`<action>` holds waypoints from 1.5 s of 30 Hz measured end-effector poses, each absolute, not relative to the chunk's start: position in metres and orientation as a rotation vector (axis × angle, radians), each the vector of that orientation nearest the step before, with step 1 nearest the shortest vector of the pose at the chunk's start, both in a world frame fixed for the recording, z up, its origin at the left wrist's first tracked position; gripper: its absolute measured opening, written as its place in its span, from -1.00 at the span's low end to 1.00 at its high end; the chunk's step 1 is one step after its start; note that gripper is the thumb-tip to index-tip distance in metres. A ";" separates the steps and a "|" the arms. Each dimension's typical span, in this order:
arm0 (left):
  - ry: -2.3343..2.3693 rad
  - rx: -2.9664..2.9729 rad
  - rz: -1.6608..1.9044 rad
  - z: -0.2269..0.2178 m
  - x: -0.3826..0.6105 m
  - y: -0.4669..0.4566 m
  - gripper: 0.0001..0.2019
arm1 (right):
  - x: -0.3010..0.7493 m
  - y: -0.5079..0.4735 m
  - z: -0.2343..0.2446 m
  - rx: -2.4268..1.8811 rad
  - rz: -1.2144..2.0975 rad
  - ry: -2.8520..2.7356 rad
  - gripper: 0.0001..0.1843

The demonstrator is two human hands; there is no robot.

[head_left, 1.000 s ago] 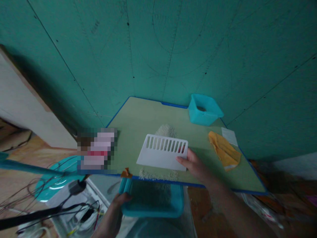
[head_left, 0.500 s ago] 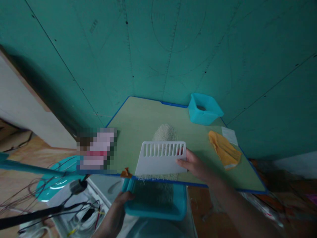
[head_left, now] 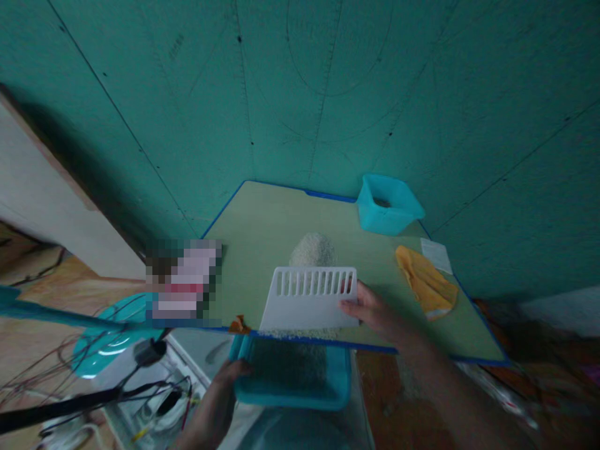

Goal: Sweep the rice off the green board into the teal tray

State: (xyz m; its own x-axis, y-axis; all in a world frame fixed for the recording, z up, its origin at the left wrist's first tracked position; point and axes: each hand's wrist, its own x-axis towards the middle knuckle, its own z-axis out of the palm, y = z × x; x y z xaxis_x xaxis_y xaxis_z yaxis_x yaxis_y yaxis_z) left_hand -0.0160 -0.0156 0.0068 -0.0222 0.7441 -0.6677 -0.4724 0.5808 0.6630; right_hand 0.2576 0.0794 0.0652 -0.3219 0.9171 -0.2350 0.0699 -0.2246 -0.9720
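Left hand (head_left: 224, 389): fingers clasp the left rim of a teal tray (head_left: 293, 400) beneath the front edge of the counter (head_left: 262, 219). Centre: white slotted scraper (head_left: 307, 310), its lower edge at loose grains (head_left: 304, 334), before a grain pile (head_left: 313, 248). Right hand (head_left: 370, 307): fingers pinch the scraper's right end. Far right: yellow cloth (head_left: 427, 282).

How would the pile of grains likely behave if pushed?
The pile would probably slump and spread rather than slide as one lump, since it looks like loose grains. Some may stray near the table edge, where a thin strip of grains lies.
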 end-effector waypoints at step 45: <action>1.349 0.274 0.922 -0.002 -0.001 -0.008 -0.94 | 0.340 -0.039 0.063 -1.571 1.059 -0.658 -0.41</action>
